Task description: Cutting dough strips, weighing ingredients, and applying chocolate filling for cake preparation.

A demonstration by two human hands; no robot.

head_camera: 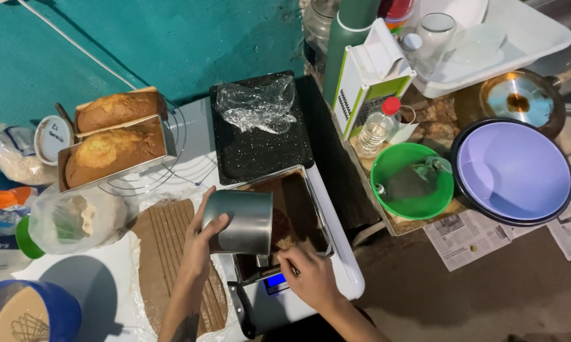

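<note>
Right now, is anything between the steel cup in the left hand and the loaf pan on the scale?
Nothing visible: the left hand tips the steel cup directly over the loaf pan, while the right hand works at its near end.

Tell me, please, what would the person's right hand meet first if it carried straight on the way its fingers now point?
The right hand points up and left over the loaf tin on the scale. The metal cup tilted in the left hand seems first in line, though depth is unclear and it might reach the brown mixture instead.

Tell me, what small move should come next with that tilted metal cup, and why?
Probably tilt the metal cup a little further: the left hand holds it angled over the loaf pan on the scale, while the right hand steadies the pan's near edge.
</note>
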